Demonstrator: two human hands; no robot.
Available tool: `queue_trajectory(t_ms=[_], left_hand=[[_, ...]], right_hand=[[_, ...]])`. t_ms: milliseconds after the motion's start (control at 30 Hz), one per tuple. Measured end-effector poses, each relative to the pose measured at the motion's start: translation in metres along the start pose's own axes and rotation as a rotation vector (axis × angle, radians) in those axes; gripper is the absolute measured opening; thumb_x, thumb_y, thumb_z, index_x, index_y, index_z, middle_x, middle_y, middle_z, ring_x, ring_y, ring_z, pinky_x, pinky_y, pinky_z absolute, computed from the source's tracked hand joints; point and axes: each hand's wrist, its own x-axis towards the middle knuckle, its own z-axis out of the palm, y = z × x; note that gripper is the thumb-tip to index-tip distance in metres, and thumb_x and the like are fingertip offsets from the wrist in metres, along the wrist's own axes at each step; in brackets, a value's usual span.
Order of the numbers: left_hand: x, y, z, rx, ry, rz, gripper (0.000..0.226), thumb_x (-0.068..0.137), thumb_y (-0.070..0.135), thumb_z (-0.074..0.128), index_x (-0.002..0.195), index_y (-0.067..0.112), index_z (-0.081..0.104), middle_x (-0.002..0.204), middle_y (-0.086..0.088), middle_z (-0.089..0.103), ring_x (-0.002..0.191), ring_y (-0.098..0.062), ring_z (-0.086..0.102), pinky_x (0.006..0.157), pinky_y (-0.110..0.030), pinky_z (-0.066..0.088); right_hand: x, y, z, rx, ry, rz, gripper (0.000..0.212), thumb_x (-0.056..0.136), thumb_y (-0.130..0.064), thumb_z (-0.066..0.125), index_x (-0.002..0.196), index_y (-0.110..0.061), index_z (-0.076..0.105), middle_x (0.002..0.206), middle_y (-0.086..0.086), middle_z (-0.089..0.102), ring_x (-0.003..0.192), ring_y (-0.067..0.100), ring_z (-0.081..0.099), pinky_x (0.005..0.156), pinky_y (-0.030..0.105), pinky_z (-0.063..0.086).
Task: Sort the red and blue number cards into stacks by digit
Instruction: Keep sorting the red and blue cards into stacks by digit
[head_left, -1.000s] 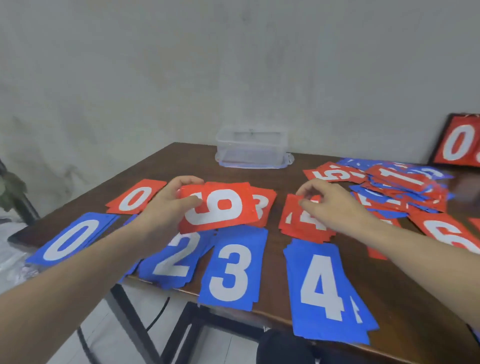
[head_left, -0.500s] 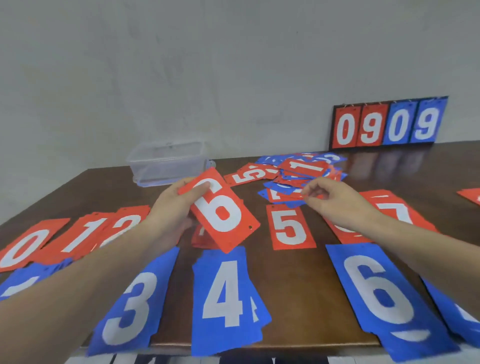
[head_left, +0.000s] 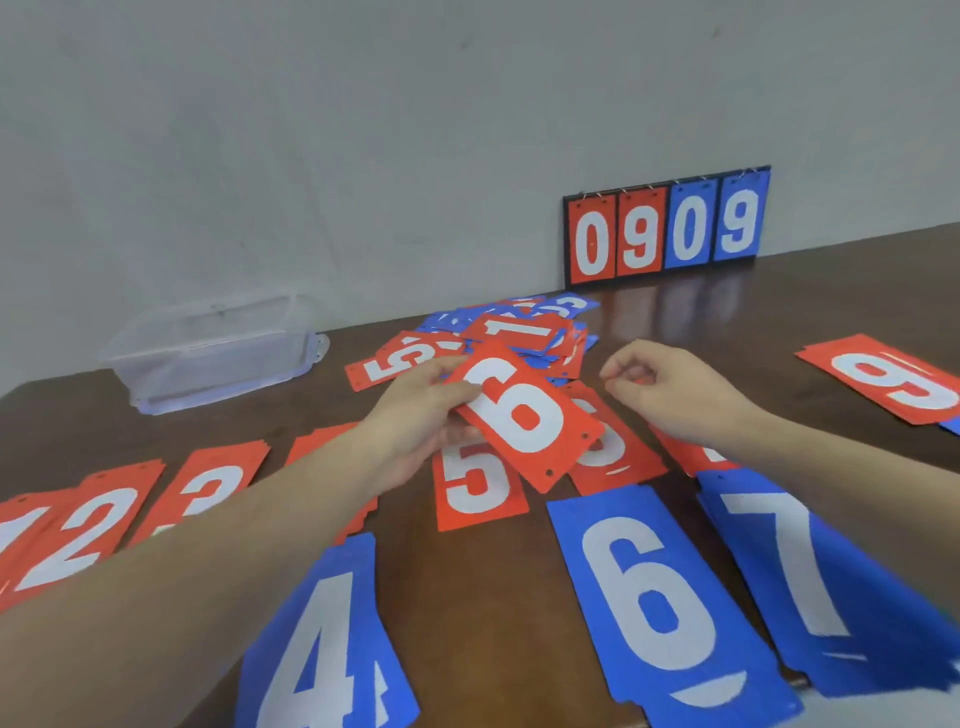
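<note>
The left hand's fingers are curled round the near edge of a red card showing a white 6, thumb on its face, holding it tilted above the bench with the digit readable, likely so it can be matched to a stack. The left hand carries it just above a red stack whose digit is mostly hidden beneath it, probably the red 6 pile. The right hand hovers beside it, fingers loosely curled; whether it pinches anything cannot be told.

Around them, sorted stacks lie face up in digit order on the dark wooden bench: red 2, red 3, red 5, and nearer, blue 4, blue 6 and blue 7. A red 9 lies well apart to the right. Behind the hands sits the unsorted heap, a clear plastic tub and a scoreboard reading 0909 against the wall.
</note>
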Motion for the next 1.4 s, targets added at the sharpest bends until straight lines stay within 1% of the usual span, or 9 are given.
queue_trajectory(t_ms=[233,333,467,633,767,933,1033,1267,1400], left_hand=[[0.042,-0.004,0.044,0.432,-0.068,0.113,0.035,0.093,0.020,0.071,0.126,0.028,0.064,0.103,-0.008,0.072,0.096,-0.017,0.072,0.088,-0.038,0.060],[0.053,-0.011,0.052,0.617,-0.070,0.243,0.031,0.092,0.021,0.072,0.120,0.029,0.063,0.092,0.006,0.062,0.077,0.005,0.060,0.070,-0.007,0.050],[0.065,-0.020,0.052,0.763,-0.043,0.349,0.031,0.090,0.022,0.073,0.118,0.032,0.065,0.089,0.020,0.055,0.071,0.006,0.051,0.057,-0.006,0.038],[0.078,-0.015,0.043,0.358,-0.094,0.204,0.045,0.089,0.017,0.075,0.130,0.028,0.058,0.091,-0.004,0.071,0.071,-0.015,0.063,0.071,-0.025,0.054],[0.081,-0.002,0.035,0.099,-0.162,0.143,0.047,0.089,0.008,0.072,0.128,0.024,0.052,0.066,0.002,0.069,0.052,-0.009,0.060,0.055,-0.022,0.050],[0.077,0.005,0.037,0.142,-0.190,0.184,0.045,0.089,0.007,0.073,0.127,0.023,0.055,0.086,-0.004,0.077,0.076,-0.020,0.074,0.062,-0.027,0.058],[0.070,0.010,0.050,0.157,-0.197,0.196,0.044,0.089,0.009,0.074,0.125,0.025,0.056,0.081,-0.004,0.074,0.073,-0.020,0.071,0.057,-0.025,0.054],[0.055,0.013,0.091,0.054,-0.251,0.139,0.042,0.090,0.009,0.072,0.124,0.026,0.056,0.100,-0.008,0.077,0.089,-0.025,0.075,0.078,-0.040,0.063],[0.055,0.013,0.123,-0.024,-0.224,0.123,0.041,0.090,0.002,0.070,0.125,0.018,0.056,0.100,-0.013,0.076,0.088,-0.026,0.075,0.081,-0.042,0.062]], right_hand=[[0.013,0.024,-0.015,-0.003,0.017,0.048,0.005,0.094,-0.026,0.064,0.092,-0.030,0.066,0.088,-0.008,0.069,0.075,0.003,0.061,0.062,0.017,0.042],[0.025,0.029,-0.011,0.016,0.010,0.054,0.007,0.094,-0.024,0.063,0.094,-0.029,0.066,0.088,-0.008,0.069,0.074,0.005,0.063,0.062,0.020,0.043],[0.044,0.030,0.001,0.011,-0.015,0.042,0.008,0.093,-0.022,0.062,0.092,-0.029,0.066,0.085,-0.008,0.068,0.066,0.004,0.059,0.064,0.023,0.042],[0.064,0.028,0.016,0.026,-0.010,0.036,0.007,0.094,-0.024,0.063,0.090,-0.030,0.065,0.085,-0.010,0.068,0.069,0.004,0.059,0.055,0.011,0.041],[0.066,0.018,0.017,0.309,-0.053,0.097,0.017,0.098,-0.043,0.060,0.106,-0.031,0.069,0.085,-0.012,0.074,0.073,0.000,0.063,0.068,0.017,0.046],[0.063,0.003,0.006,0.614,-0.185,0.270,0.029,0.097,-0.039,0.056,0.103,-0.019,0.076,0.079,0.002,0.068,0.068,0.016,0.057,0.062,0.028,0.042],[0.050,0.003,-0.009,0.483,-0.239,0.242,0.019,0.094,-0.030,0.068,0.099,-0.013,0.074,0.071,0.004,0.065,0.060,0.013,0.056,0.057,0.025,0.044],[0.018,0.028,-0.056,0.719,0.021,0.402,0.008,0.098,-0.015,0.061,0.102,-0.013,0.055,0.082,0.012,0.072,0.062,0.018,0.068,0.059,0.029,0.055],[-0.009,0.058,-0.081,0.542,-0.011,0.436,0.019,0.093,-0.023,0.070,0.104,-0.016,0.056,0.099,0.012,0.076,0.075,0.018,0.073,0.065,0.031,0.055]])
